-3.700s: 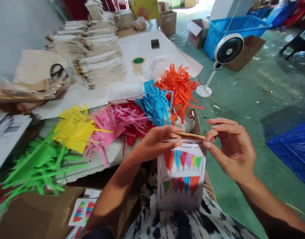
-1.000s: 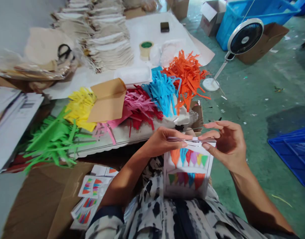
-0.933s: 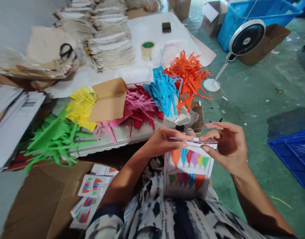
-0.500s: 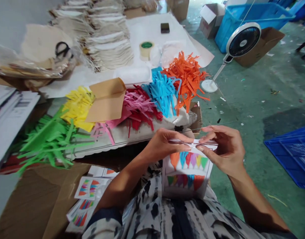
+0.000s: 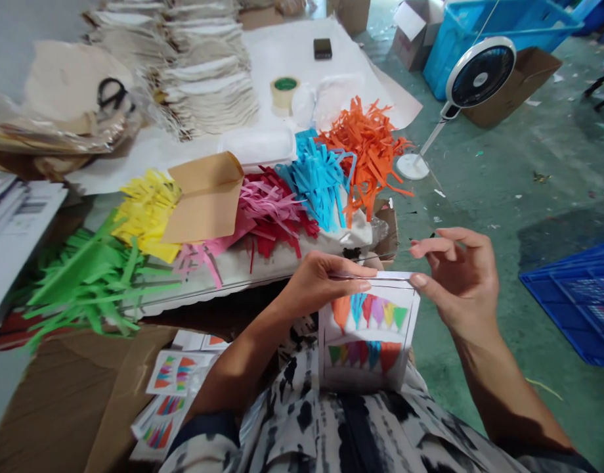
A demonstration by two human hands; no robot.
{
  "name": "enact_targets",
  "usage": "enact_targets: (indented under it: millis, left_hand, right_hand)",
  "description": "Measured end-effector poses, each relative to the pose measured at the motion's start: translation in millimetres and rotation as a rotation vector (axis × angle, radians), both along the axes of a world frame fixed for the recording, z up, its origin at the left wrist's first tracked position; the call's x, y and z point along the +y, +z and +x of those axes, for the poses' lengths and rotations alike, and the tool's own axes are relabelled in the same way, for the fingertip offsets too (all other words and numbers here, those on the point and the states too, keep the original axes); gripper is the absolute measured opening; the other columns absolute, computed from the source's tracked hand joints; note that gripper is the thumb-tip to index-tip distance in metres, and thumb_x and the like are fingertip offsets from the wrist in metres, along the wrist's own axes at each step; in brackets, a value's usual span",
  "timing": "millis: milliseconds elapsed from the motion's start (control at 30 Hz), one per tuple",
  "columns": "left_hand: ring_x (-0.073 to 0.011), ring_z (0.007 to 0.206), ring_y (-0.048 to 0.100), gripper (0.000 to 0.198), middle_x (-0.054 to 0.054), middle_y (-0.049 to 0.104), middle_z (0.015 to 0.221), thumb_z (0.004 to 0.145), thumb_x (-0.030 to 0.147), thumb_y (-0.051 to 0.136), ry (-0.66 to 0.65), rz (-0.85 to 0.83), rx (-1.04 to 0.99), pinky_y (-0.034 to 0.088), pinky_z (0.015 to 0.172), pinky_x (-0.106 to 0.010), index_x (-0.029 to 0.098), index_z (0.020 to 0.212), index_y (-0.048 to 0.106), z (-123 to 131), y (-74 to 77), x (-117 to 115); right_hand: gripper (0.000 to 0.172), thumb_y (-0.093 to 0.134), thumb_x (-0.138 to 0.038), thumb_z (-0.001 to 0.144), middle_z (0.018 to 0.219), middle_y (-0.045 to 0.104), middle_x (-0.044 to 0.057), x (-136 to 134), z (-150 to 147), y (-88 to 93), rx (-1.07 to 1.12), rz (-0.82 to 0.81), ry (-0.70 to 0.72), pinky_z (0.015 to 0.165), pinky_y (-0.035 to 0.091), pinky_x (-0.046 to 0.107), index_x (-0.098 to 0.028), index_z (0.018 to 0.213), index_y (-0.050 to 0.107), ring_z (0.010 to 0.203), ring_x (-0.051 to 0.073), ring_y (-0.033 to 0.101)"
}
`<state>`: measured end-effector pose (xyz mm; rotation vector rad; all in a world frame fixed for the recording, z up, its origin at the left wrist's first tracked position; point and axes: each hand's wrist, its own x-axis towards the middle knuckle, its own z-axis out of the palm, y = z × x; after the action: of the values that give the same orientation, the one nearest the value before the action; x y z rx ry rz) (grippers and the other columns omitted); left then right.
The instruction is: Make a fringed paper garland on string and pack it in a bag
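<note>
A white packet printed with two rows of colourful tassel garlands hangs upright against the patterned shirt. My left hand pinches its top edge between thumb and fingers. At the packet's top right corner, the thumb of my right hand touches the edge, while its fingers are raised and spread apart. On the table beyond lie bunches of cut strips: green, yellow, pink, blue and orange. A brown envelope rests over the yellow and pink ones.
An open carton at the lower left holds several similar printed packets. Stacked pale bundles, a tape roll and black scissors are farther back. A fan and blue crate stand on the right.
My right hand has moved right and its fingers have opened off the packet's top edge. My left hand still pinches that edge. The view has shifted slightly.
</note>
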<state>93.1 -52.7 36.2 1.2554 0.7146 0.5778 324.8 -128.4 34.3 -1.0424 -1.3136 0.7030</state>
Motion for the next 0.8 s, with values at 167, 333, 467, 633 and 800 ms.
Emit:
enact_targets:
  millis: [167, 333, 467, 633, 800]
  left_hand:
    - [-0.0287, 0.105, 0.081, 0.03, -0.01, 0.083, 0.11, 0.078, 0.03, 0.091, -0.007, 0.001, 0.002, 0.067, 0.098, -0.035, 0.017, 0.105, 0.086, 1.5, -0.5, 1.5]
    - [-0.0284, 0.104, 0.082, 0.027, -0.01, 0.083, 0.111, 0.078, 0.033, 0.091, 0.018, 0.04, 0.0, 0.068, 0.094, -0.034, 0.018, 0.101, 0.087, 3.4, -5.1, 2.5]
    - [-0.026, 0.102, 0.082, 0.029, -0.008, 0.083, 0.112, 0.08, 0.034, 0.09, -0.011, 0.037, 0.022, 0.067, 0.092, -0.032, 0.02, 0.106, 0.086, 5.5, -6.4, 1.4]
    - [-0.0246, 0.099, 0.082, 0.028, -0.007, 0.084, 0.108, 0.08, 0.031, 0.089, -0.027, 0.009, 0.024, 0.067, 0.09, -0.03, 0.02, 0.106, 0.086, 9.6, -2.4, 0.4]
    - [-0.023, 0.096, 0.082, 0.026, -0.007, 0.085, 0.108, 0.082, 0.029, 0.088, -0.065, -0.007, 0.008, 0.066, 0.086, -0.027, 0.02, 0.105, 0.087, 10.9, -0.4, 1.1]
  right_hand:
    - [0.023, 0.079, -0.017, 0.09, 0.088, 0.064, 0.0, -9.9, -1.6, 21.1, -0.153, -0.049, 0.062, 0.115, 0.043, 0.052, -0.032, 0.106, 0.072, 0.089, 0.021, 0.061]
    - [0.014, 0.08, -0.02, 0.09, 0.091, 0.064, 0.001, -11.8, -2.0, 26.5, -0.353, -0.15, 0.151, 0.102, 0.044, 0.043, -0.031, 0.095, 0.073, 0.105, 0.024, 0.055]
    - [0.008, 0.079, -0.026, 0.093, 0.1, 0.064, 0.002, -6.7, -1.3, 22.8, -0.37, -0.273, 0.141, 0.099, 0.044, 0.039, -0.031, 0.096, 0.074, 0.114, 0.024, 0.055]
    - [0.012, 0.076, -0.037, 0.096, 0.105, 0.06, 0.003, -1.8, -6.1, 22.0, -0.273, -0.433, 0.129, 0.081, 0.048, 0.033, -0.027, 0.09, 0.073, 0.1, 0.02, 0.06]
    - [0.017, 0.072, -0.042, 0.098, 0.1, 0.06, 0.003, -1.9, -9.5, 19.5, -0.249, -0.445, 0.081, 0.076, 0.049, 0.032, -0.026, 0.092, 0.071, 0.093, 0.019, 0.061]
